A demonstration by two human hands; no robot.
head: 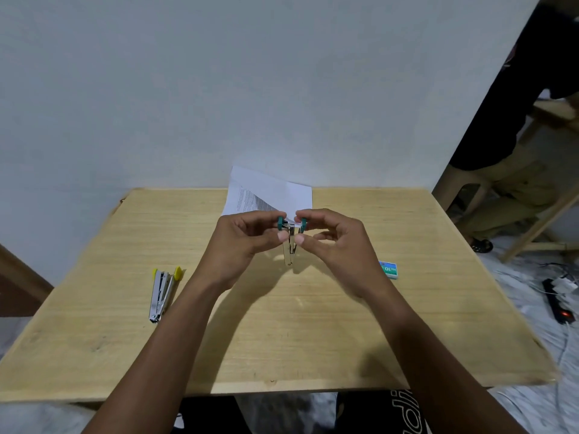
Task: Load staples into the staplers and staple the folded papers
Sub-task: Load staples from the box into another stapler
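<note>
Pinching the green stapler (289,242) between left hand (247,239) and right hand (332,242), hinge end toward the person, above the counter (125,339); the staple box (388,270) lies nearer the right hand.

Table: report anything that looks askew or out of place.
The folded papers sit crooked at the far edge of the table, one corner reaching past it. The yellow stapler lies splayed open on the left. Nothing is spilled.

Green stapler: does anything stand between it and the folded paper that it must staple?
Nothing visible does. The left hand and the right hand hold the green stapler over the table, and the folded paper lies just behind it at the far edge. Only the person's own fingertips overlap its near edge.
</note>
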